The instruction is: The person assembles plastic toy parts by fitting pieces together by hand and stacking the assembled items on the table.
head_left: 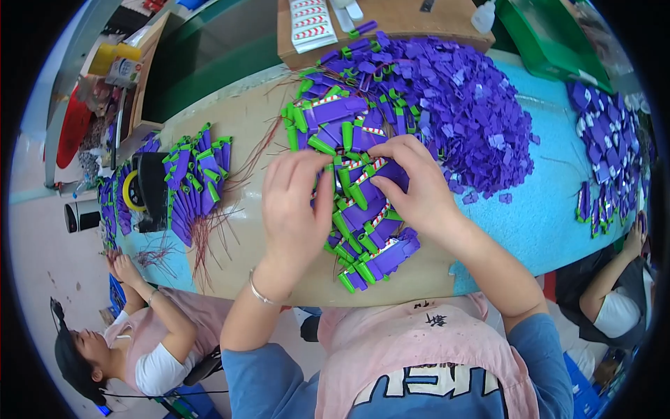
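Where the curved beige worktop (241, 133) begins at the far left, a co-worker's hand (122, 269) rests near loose thin reddish wires (209, 230), and a batch of purple plastic pieces with green caps (199, 178) lies just beside a black tape dispenser with a yellow roll (143, 190). Nearer the middle, the left hand (296, 209), wearing a thin silver bangle (259, 293) at the wrist, lies palm-down with fingers curled onto the central cluster of purple flat pieces with green end caps and red-white striped labels (363, 230); whether it pinches a piece cannot be told. Directly beside it, the right hand (412, 183) closes thumb and fingertips narrowly on one purple piece with a striped label (370, 167) at the top of that cluster. Behind the hands sits a large heap of loose small purple plastic parts (464, 115), spreading onto the light blue table cover (551, 202). Further right, a smaller group of purple parts (607, 146) lies near another co-worker's hand (634, 237).
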{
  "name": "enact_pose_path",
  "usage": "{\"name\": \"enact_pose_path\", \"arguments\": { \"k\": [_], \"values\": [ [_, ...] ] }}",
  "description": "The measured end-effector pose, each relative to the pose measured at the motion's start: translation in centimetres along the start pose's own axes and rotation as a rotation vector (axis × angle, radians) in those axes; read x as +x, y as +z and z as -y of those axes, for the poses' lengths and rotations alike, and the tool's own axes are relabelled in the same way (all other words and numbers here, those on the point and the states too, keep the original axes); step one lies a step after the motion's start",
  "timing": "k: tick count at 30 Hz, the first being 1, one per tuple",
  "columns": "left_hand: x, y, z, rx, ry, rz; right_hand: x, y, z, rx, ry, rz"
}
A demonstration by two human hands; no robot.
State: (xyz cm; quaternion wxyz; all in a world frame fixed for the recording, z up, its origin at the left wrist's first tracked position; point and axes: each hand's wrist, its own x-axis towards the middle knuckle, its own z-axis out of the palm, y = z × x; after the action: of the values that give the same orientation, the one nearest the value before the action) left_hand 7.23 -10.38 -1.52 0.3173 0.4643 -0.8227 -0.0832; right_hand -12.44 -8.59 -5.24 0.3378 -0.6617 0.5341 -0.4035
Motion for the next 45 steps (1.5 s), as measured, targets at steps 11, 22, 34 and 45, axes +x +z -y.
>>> {"name": "enact_pose_path", "arguments": {
  "k": [11, 22, 34, 45],
  "values": [
    [-4.1, 1.6, -2.5, -0.043, -0.248, 0.148, 0.2, 1.1, 1.1, -0.018, 0.055, 0.015],
    [-4.4, 2.0, -2.5, -0.062, -0.255, 0.107, 1.6, 0.8, 1.4, -0.085, 0.177, 0.161],
    [-4.3, 2.1, -2.8, -0.045, -0.236, 0.095, 2.6, 1.0, 1.2, -0.030, 0.266, 0.115],
    [-4.5, 2.2, -2.7, -0.026, -0.225, 0.090, 2.8, 1.7, 0.4, -0.101, 0.197, 0.080]
  ]
}}
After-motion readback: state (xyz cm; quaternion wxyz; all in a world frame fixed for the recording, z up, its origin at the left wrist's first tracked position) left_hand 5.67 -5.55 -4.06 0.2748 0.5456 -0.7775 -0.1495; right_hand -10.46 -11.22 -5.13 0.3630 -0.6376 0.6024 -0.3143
